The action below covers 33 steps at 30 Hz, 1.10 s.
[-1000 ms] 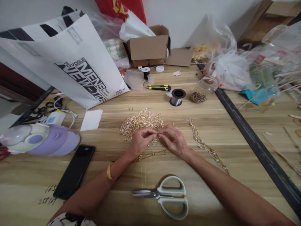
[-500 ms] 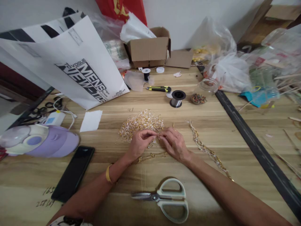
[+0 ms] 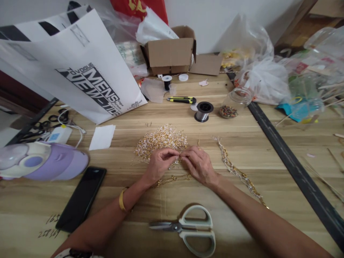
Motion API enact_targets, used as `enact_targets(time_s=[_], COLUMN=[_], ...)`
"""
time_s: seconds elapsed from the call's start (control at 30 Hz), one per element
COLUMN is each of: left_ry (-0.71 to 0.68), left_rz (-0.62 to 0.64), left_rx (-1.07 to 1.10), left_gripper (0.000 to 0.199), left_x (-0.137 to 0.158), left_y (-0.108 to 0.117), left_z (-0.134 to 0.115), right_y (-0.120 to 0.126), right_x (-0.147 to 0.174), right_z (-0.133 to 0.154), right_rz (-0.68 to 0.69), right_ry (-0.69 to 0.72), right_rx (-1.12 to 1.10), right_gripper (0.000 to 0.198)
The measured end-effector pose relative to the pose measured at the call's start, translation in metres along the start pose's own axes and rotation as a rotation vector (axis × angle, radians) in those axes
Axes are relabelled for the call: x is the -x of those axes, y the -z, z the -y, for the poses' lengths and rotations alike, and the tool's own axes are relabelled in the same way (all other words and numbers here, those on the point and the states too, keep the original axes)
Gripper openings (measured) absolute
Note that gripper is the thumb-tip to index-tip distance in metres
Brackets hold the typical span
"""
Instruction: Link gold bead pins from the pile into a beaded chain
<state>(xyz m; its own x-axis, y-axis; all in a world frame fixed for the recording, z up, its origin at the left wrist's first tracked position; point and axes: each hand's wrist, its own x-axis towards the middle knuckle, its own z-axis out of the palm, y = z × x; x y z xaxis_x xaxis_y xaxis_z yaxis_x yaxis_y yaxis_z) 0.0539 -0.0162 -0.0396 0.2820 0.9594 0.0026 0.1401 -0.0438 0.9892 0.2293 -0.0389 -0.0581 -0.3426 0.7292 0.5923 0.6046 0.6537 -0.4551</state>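
My left hand [image 3: 160, 163] and my right hand [image 3: 199, 164] meet fingertip to fingertip at the near right edge of a pile of small gold and clear beads [image 3: 161, 139]. Both are closed in a pinch. What lies between the fingertips is too small to make out. A gold chain [image 3: 174, 178] lies on the table just below the hands. Right of my right hand rests a bundle of gold and silver strands [image 3: 236, 172]. White-handled scissors [image 3: 188, 227] lie nearest me, their blades pointing left.
Beyond the beads are a wire spool [image 3: 203, 111], a yellow-black cutter [image 3: 182, 100] and a jar of coloured beads [image 3: 233, 104] on its side. A phone [image 3: 82, 199] and a purple bottle [image 3: 53, 161] lie left. A paper bag [image 3: 88, 71] and cardboard box [image 3: 170, 53] stand behind.
The camera view has shifted slightly. Both hands stay pinched together in almost the same place, with only a slight movement of the fingers.
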Motion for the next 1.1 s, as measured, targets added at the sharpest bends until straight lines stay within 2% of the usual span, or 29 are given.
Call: enact_targets(time_s=[0.27,0.5,0.7,0.9,1.1], left_ry=[0.028,0.179,0.272,0.319,0.333], left_rz=[-0.008,-0.012,0.002,0.028,0.029], left_rx=[0.025,0.130,0.304,0.446,0.446], left_gripper=[0.009,0.014,0.016,0.016,0.018], left_x=[0.000,-0.001,0.002,0.000,-0.002], left_y=[0.000,-0.001,-0.002,-0.002,-0.002], left_z=[-0.001,-0.007,-0.005,0.002,0.002], right_y=[0.000,0.000,0.001,0.000,0.000], right_x=[0.001,0.002,0.001,0.001,0.000], right_z=[-0.002,-0.003,-0.003,-0.005,-0.005], right_rz=[-0.002,-0.043,-0.070,-0.051,-0.045], right_ry=[-0.023,-0.035,-0.047,-0.052,-0.023], right_rx=[-0.035,-0.099,-0.130,-0.138,-0.105], right_gripper=[0.008,0.009,0.009,0.009,0.008])
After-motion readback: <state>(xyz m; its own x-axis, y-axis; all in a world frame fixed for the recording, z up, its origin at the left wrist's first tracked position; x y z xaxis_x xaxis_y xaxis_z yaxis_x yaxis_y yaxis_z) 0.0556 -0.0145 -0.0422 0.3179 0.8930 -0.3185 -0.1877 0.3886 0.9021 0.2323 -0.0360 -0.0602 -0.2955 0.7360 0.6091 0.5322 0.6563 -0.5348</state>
